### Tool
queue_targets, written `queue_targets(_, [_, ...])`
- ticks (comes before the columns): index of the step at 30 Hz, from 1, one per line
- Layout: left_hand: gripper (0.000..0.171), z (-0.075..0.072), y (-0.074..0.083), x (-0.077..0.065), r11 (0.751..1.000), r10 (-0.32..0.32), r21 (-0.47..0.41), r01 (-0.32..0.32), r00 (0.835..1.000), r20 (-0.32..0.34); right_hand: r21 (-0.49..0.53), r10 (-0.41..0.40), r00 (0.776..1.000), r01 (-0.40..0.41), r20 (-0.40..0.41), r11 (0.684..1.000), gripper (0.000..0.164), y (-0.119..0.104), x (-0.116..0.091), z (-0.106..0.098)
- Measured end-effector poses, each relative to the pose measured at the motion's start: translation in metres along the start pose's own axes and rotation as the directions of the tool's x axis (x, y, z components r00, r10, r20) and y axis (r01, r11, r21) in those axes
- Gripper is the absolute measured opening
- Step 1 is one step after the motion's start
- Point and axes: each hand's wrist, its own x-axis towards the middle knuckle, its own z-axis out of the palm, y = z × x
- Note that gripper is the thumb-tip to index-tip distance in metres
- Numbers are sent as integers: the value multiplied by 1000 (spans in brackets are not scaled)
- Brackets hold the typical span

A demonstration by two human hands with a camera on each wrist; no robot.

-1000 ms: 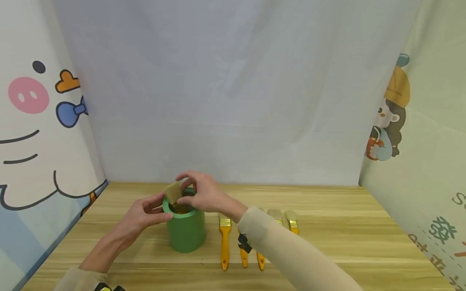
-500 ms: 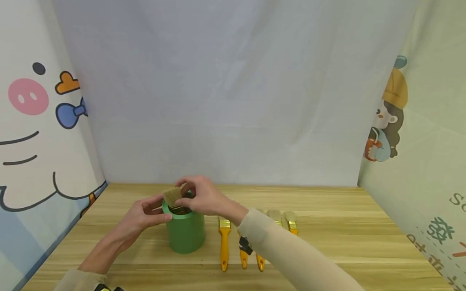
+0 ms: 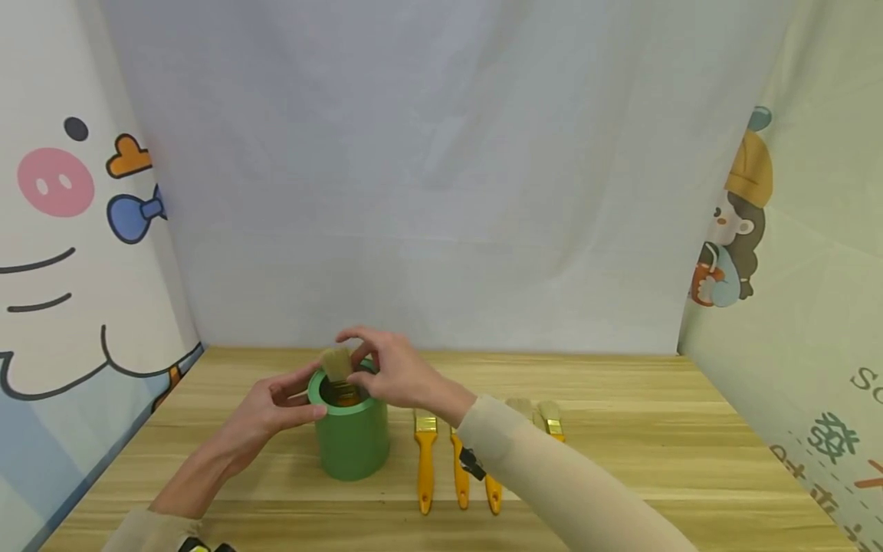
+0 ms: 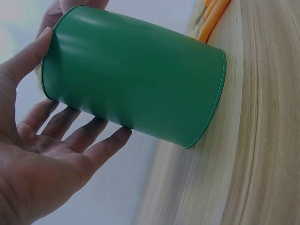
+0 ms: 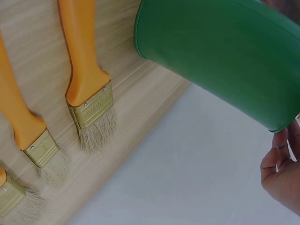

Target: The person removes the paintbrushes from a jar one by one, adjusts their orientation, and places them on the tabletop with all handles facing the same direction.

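Observation:
A green cylindrical pot [image 3: 353, 445] stands on the wooden table. A paintbrush [image 3: 336, 365] is in it, handle down, its pale bristles above the rim. My left hand [image 3: 265, 406] holds the pot near its top; in the left wrist view the thumb lies at the rim and the fingertips touch the side of the green pot [image 4: 131, 75]. My right hand [image 3: 400, 376] is over the rim, its thumb and a finger pinching the brush at the bristle end. In the right wrist view the right hand [image 5: 283, 171] shows at the pot's rim, with the brush hidden.
Right of the pot lie several paintbrushes with orange handles, such as one flat paintbrush [image 3: 425, 464], bristles toward the back. My right forearm [image 3: 552, 475] passes over some of them. A grey-white cloth [image 3: 441, 192] hangs behind the table [image 3: 635, 429].
The brush in the pot has gone from leaning left to more upright, shifting slightly right with my right hand. My left hand and the pot have stayed almost still.

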Motion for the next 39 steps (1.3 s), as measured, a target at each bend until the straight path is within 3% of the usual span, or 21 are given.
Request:
queue_targets(12, [80,1,1,0,1000,-2,8,2,1000,1,-106,8,1000,-6,17,994,52,-3,1,3])
queue_targets(21, [79,1,1,0,1000,6,4,-6,1000,-6,-56,9,1000,-9,0,998,51,-3,-1,-2])
queue_targets(32, [78,1,0,1,1000,19,12,-19,1000,1,-2,-88,994,88,-60,996,47,-3,-1,-12])
queue_targets(39, [78,2,-1,2,1000,27,16,-27,1000,9,10,-99,991,100,-94,995,44,-8,-3,-16])
